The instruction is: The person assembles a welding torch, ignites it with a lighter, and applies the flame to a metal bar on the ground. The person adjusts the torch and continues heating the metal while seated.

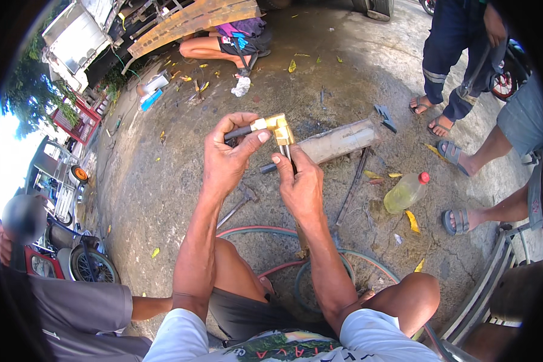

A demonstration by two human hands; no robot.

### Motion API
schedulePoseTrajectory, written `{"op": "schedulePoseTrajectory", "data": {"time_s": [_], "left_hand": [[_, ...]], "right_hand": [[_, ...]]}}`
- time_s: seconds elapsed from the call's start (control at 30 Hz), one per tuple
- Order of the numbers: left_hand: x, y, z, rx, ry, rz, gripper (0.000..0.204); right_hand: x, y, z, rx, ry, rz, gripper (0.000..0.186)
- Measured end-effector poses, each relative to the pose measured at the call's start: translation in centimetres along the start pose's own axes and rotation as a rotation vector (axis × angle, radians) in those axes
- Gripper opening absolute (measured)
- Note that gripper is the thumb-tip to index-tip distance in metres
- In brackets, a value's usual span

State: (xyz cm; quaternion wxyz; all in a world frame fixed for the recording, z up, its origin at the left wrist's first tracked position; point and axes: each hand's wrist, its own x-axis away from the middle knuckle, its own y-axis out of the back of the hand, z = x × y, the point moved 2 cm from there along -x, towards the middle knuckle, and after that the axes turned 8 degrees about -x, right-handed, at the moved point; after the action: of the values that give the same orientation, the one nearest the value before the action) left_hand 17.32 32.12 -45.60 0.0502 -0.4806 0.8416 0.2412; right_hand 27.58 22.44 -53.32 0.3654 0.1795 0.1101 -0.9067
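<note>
A brass right-angled torch head [279,125] is held up in front of the body, above the stained concrete ground [145,199], between the two bare hands. The dark nozzle [238,133] that projects from its left side is grasped in the left hand [224,158], with the thumb laid along the brass nut and the fingers curled over from behind. The metal tubes [286,151] that run down from the head are gripped in the right hand [303,186], its thumb raised against them. Beyond the right hand, a long grey metal beam [341,141] is seen lying aslant on the ground, and a thin dark bar [352,188] is laid near its right end. Below the left hand, a hammer [247,192] is partly hidden by the forearm. Red and green hoses [254,228] are looped beneath the arms. To the right, a clear bottle [403,195] with a red cap, holding yellowish liquid, is surrounded by scattered yellow leaves. Further off, a crouching person [241,43] is partly covered by a rusty metal plate [193,24].
</note>
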Motion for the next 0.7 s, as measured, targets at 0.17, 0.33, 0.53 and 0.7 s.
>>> {"op": "schedulePoseTrajectory", "data": {"time_s": [0.17,0.33,0.53,0.7], "left_hand": [[-0.4,-0.2,1.1,0.059,-0.214,-0.015,0.035],[-0.3,-1.0,0.2,0.118,-0.168,-0.04,0.031],[-0.5,-0.7,0.0,0.018,0.013,-0.03,0.028],[-0.6,-0.5,0.8,0.036,-0.222,-0.009,0.032]], "right_hand": [[-0.3,-0.1,0.1,-0.024,-0.02,-0.003,0.026],[-0.4,0.0,-0.5,-0.024,-0.016,-0.017,0.029],[-0.3,0.0,-0.4,-0.034,-0.045,0.005,0.029],[-0.3,0.1,-0.1,-0.032,-0.05,0.011,0.026]]}}
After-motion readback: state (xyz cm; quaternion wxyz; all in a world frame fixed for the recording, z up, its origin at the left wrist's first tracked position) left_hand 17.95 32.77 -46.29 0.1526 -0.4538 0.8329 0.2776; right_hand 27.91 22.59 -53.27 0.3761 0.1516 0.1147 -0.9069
